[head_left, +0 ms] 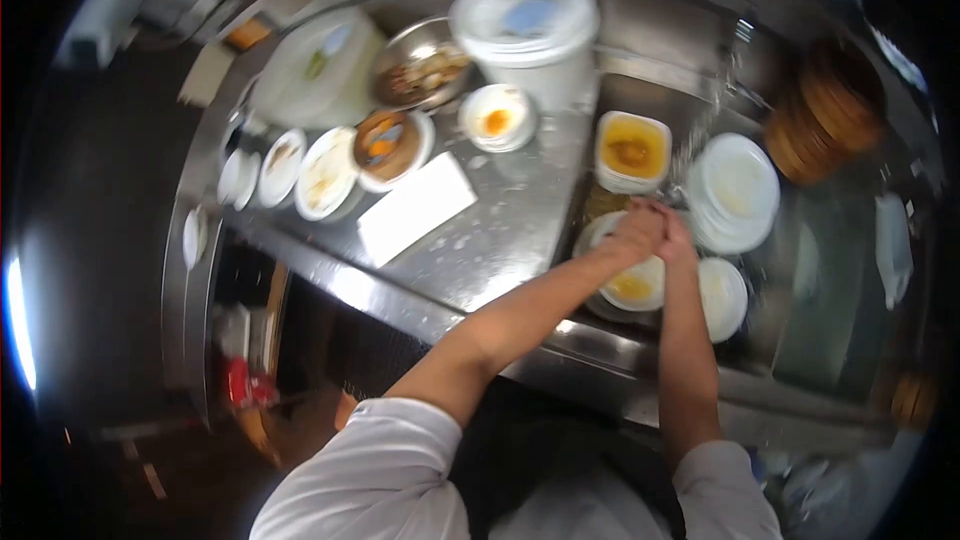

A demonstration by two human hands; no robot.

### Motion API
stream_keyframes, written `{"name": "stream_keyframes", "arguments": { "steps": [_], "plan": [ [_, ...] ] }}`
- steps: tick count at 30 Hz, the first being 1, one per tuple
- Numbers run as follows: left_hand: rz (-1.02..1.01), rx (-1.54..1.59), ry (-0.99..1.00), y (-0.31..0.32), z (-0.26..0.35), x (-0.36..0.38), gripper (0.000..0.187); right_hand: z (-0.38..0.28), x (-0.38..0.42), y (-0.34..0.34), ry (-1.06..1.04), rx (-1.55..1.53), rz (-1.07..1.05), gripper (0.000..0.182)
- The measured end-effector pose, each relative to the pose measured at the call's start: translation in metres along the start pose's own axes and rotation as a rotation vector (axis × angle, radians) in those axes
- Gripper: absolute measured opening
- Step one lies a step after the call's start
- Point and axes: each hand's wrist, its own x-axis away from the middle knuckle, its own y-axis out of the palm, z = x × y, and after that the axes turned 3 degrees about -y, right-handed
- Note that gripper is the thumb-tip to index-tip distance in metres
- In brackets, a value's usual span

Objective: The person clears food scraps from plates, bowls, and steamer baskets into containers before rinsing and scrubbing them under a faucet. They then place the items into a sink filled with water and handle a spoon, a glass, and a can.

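Note:
My left hand (638, 232) and my right hand (676, 232) are pressed together over the sink, their fingers closed and blurred. Anything between them is hidden. Beneath my hands and left wrist sits a white bowl (632, 288) with yellow residue. Just beyond my fingers stands a white square tub (634, 152) of yellow-orange liquid. A stack of white plates (737, 192) lies to the right of my hands, with another white dish (722, 300) nearer my right forearm. Water runs from the faucet (738, 65) on the far side.
On the steel counter stand a large white lidded bucket (525, 30), a metal bowl of scraps (420, 70), several used dishes (326, 175) and a white rectangular tray (417, 208). Stacked brown bamboo steamers (825, 120) occupy the sink's far right. A pale translucent bin (315, 70) is at back left.

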Motion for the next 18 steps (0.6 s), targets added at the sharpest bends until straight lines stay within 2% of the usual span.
{"name": "stream_keyframes", "arguments": {
  "steps": [1,3,4,6,8,11,12,14,16,18],
  "plan": [
    [0.136,0.017,0.036,0.013,-0.008,0.003,0.031,-0.001,-0.009,-0.008,-0.044,0.022,0.006,0.020],
    [0.365,0.079,-0.003,-0.006,0.014,0.038,0.028,-0.010,-0.022,-0.020,-0.099,0.034,0.020,0.015],
    [0.381,0.112,0.047,-0.023,0.023,0.056,0.028,-0.017,-0.027,-0.025,-0.102,0.023,0.022,0.013],
    [0.413,0.170,0.157,-0.057,0.024,0.092,0.030,-0.038,-0.083,-0.092,0.070,-0.177,-0.618,0.013],
    [0.414,0.283,0.182,-0.074,0.001,0.112,0.029,-0.053,-0.073,-0.092,0.024,-0.067,-0.290,0.012],
    [0.430,0.402,0.186,-0.094,-0.046,0.145,0.027,-0.033,-0.020,0.001,-0.348,0.144,0.142,0.009],
    [0.440,0.432,0.181,-0.099,-0.066,0.157,0.026,-0.031,-0.022,-0.001,-0.319,0.102,0.117,0.010],
    [0.478,0.451,0.135,-0.112,-0.107,0.187,0.025,-0.049,-0.047,-0.045,-0.259,0.020,0.062,0.014],
    [0.523,0.554,0.033,-0.131,-0.144,0.220,0.024,-0.072,-0.071,-0.100,-0.245,-0.039,-0.168,0.019],
    [0.623,0.644,-0.101,-0.149,-0.185,0.254,0.023,-0.057,-0.040,-0.020,-0.374,-0.142,0.223,0.023]
  ]
}}
